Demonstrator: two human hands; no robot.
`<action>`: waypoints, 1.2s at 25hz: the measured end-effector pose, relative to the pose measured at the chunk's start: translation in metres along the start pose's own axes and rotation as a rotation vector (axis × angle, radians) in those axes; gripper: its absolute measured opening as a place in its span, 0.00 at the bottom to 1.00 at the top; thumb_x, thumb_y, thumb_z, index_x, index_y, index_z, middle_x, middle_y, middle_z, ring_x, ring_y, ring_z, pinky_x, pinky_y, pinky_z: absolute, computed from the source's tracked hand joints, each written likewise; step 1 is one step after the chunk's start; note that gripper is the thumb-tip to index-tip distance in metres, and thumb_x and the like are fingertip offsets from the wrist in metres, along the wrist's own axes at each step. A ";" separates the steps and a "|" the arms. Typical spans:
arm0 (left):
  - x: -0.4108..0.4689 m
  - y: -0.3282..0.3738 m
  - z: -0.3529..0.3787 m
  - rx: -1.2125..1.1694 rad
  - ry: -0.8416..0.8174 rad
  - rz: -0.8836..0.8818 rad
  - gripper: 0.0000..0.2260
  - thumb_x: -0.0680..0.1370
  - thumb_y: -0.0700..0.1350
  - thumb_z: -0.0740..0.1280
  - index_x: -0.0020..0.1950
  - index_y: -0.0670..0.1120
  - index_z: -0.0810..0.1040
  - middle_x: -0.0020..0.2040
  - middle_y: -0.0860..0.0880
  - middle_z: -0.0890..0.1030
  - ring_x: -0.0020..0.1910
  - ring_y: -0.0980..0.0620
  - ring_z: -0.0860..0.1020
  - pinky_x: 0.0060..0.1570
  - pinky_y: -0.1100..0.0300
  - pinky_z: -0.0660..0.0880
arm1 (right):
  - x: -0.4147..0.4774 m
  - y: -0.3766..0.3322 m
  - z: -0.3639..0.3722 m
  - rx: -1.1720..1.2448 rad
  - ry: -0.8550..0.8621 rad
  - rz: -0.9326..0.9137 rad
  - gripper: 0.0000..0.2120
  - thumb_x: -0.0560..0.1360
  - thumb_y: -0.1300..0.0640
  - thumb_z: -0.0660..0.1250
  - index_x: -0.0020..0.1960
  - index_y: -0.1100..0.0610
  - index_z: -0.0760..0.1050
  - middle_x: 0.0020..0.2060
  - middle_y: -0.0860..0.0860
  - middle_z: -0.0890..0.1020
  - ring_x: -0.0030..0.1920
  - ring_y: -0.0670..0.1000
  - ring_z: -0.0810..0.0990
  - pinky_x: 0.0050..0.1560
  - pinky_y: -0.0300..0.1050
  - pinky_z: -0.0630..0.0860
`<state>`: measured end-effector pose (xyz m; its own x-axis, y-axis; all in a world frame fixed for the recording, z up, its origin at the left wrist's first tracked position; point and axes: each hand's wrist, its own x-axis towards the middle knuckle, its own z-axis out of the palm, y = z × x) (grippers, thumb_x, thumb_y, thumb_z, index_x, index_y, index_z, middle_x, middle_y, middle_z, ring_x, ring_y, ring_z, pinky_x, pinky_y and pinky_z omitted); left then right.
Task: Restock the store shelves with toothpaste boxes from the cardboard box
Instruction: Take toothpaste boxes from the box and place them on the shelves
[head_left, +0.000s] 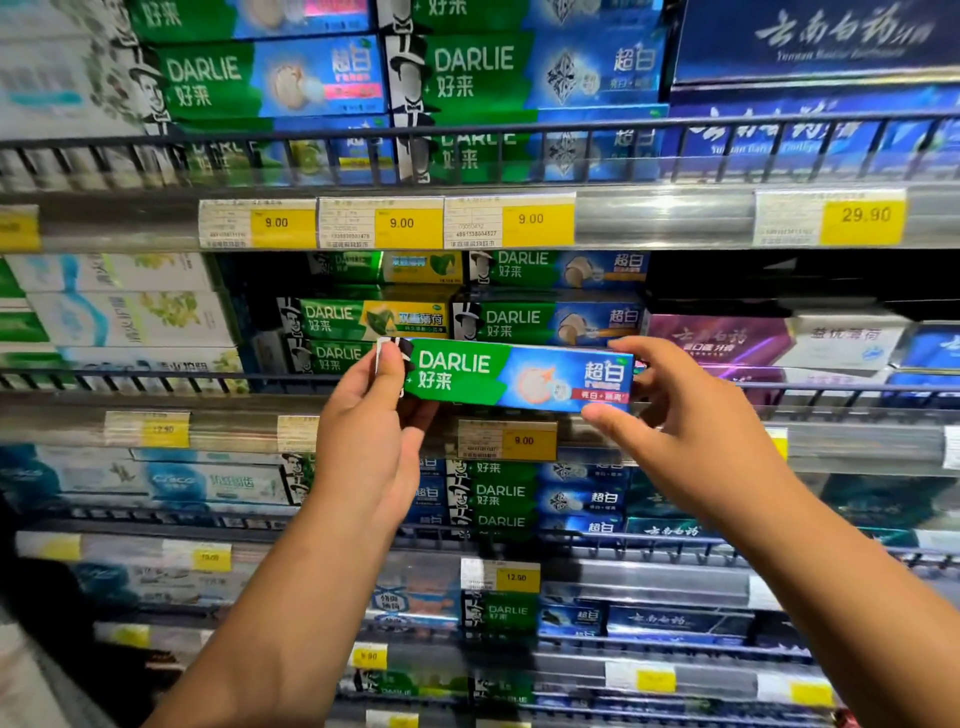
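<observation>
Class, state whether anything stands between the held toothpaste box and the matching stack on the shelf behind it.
Only the shelf's low wire rail along the front edge; the toothpaste box must pass over it to reach the stack.

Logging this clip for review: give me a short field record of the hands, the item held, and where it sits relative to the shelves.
item: toothpaste box, green and blue, about level, label facing the camera
left hand: grips the box's left end
right hand: pinches its right end
position: held in front of a shelf rail, not yet shelved
behind it: matching boxes, stacked
below it: price tag reading 9.00
cardboard box: not in view
</observation>
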<state>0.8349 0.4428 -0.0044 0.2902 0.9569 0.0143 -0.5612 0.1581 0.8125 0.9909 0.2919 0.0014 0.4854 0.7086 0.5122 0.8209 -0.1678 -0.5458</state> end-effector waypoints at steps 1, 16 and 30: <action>0.000 -0.001 0.001 0.014 -0.016 0.017 0.06 0.80 0.47 0.63 0.52 0.49 0.79 0.50 0.51 0.84 0.50 0.54 0.81 0.48 0.59 0.78 | 0.002 0.001 -0.001 0.045 0.038 -0.003 0.25 0.69 0.46 0.73 0.64 0.45 0.70 0.44 0.40 0.81 0.39 0.37 0.78 0.45 0.41 0.76; 0.035 0.007 0.018 0.912 -0.055 0.416 0.24 0.76 0.51 0.69 0.70 0.45 0.70 0.65 0.48 0.75 0.62 0.50 0.74 0.58 0.59 0.68 | 0.064 0.016 -0.005 -0.328 0.211 -0.077 0.16 0.71 0.49 0.73 0.57 0.49 0.75 0.50 0.53 0.80 0.54 0.59 0.74 0.51 0.51 0.71; 0.049 0.001 0.018 1.229 -0.106 0.389 0.31 0.77 0.54 0.66 0.75 0.41 0.62 0.66 0.42 0.75 0.63 0.44 0.74 0.65 0.49 0.70 | 0.064 0.026 0.006 -0.689 0.227 -0.087 0.17 0.74 0.45 0.65 0.60 0.50 0.75 0.58 0.56 0.77 0.56 0.62 0.65 0.48 0.53 0.59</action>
<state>0.8628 0.4849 0.0074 0.3614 0.8564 0.3688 0.4378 -0.5051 0.7438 1.0417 0.3372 0.0161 0.3993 0.5921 0.7000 0.8259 -0.5638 0.0059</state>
